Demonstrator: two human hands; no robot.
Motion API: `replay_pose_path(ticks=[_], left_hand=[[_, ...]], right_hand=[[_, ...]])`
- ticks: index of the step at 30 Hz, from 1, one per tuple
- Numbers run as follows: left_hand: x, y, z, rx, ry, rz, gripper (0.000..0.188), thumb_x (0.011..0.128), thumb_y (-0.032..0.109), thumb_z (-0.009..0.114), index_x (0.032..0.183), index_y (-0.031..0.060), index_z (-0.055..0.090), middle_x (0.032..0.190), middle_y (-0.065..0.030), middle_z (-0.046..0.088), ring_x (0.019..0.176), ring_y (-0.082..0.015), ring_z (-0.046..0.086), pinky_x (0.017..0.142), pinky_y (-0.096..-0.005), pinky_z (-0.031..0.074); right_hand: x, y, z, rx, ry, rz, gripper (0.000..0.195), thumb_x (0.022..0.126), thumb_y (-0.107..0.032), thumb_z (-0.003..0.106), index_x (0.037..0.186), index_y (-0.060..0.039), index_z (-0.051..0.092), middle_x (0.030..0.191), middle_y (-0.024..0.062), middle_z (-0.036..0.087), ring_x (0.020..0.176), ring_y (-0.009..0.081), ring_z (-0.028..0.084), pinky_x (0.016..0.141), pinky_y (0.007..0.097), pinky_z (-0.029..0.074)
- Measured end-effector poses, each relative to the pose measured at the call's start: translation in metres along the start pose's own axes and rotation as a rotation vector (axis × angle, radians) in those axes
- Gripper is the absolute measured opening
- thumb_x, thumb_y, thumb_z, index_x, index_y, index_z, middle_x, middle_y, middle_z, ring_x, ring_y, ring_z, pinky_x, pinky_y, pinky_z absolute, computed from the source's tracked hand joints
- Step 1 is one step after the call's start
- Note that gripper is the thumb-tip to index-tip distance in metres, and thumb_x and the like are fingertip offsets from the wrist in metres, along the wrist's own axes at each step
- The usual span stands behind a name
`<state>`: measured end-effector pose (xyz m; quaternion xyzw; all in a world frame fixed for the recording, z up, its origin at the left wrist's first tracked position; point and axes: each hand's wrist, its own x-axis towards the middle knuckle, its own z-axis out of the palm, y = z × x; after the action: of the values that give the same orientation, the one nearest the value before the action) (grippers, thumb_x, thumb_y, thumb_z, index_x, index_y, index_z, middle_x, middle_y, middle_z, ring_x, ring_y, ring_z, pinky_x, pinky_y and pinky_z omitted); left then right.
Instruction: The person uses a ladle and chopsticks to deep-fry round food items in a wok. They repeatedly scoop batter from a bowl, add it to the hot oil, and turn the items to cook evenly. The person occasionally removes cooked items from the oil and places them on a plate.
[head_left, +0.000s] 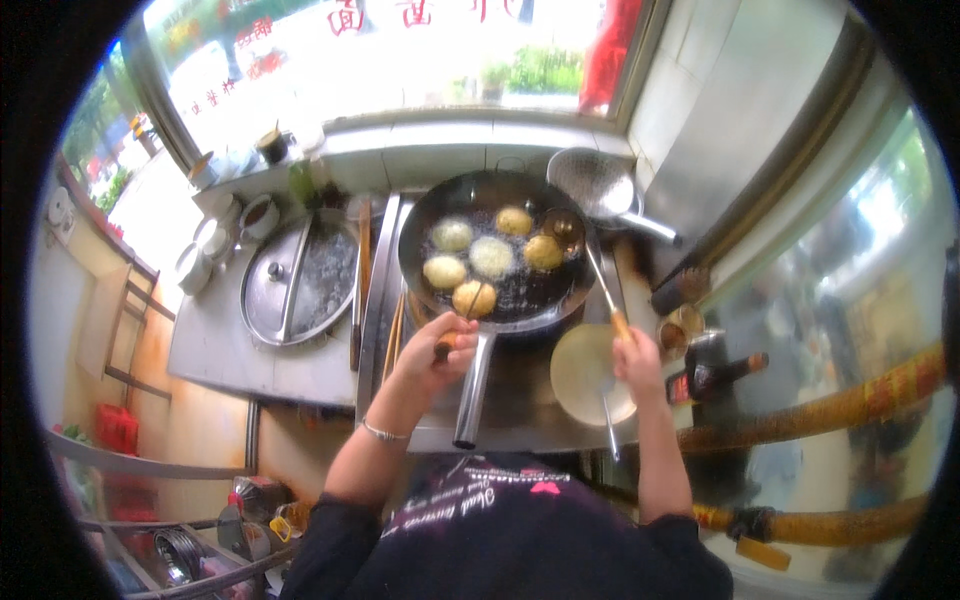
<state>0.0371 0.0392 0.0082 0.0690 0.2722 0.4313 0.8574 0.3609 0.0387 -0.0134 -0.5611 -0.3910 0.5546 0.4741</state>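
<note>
In front of me a black wok (510, 300) holds hot oil with several round fried cakes (491, 257) in it, some golden and some paler. My left hand (442, 349) grips a thin metal tool with a wooden handle (445, 345); its tip reaches the golden cake (473, 298) at the near side. The wooden handle of a long metal ladle (598, 270) is in my right hand (637, 364). That ladle's bowl rests inside the wok at the right, apparently around a dark piece too unclear to name. The wok's metal handle (475, 390) points towards me.
Below my right hand stands a pale round bowl (577, 367) with a metal utensil. A perforated strainer (589, 180) lies behind the wok's right side. At left sits a divided round pot (259, 292), half lidded, near several cups (193, 268). Dark bottles (716, 367) stand at right.
</note>
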Motion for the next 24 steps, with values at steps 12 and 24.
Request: replay_pose_path(ticks=[12, 24], left_hand=[[0.017, 0.01, -0.005, -0.09, -0.094, -0.062, 0.012, 0.085, 0.011, 0.05, 0.092, 0.002, 0.045, 0.061, -0.001, 0.045, 0.045, -0.009, 0.042, 0.031, -0.0169, 0.029], [0.02, -0.003, 0.018, -0.145, -0.153, -0.121, 0.008, 0.083, 0.009, 0.044, 0.088, 0.0029, 0.044, 0.059, 0.0017, 0.04, 0.043, -0.0073, 0.038, 0.031, -0.0201, 0.026]], right_hand=[[-0.075, -0.001, 0.001, -0.446, 0.017, -0.118, 0.034, 0.082, -0.01, 0.057, 0.114, 0.0029, 0.053, 0.082, 0.0038, 0.056, 0.074, 0.0096, 0.05, 0.067, 0.0238, 0.043], [0.045, -0.027, 0.04, -0.657, 0.153, -0.546, 0.035, 0.08, -0.016, 0.057, 0.109, 0.003, 0.054, 0.088, 0.0294, 0.059, 0.085, 0.0411, 0.061, 0.074, 0.0435, 0.047]])
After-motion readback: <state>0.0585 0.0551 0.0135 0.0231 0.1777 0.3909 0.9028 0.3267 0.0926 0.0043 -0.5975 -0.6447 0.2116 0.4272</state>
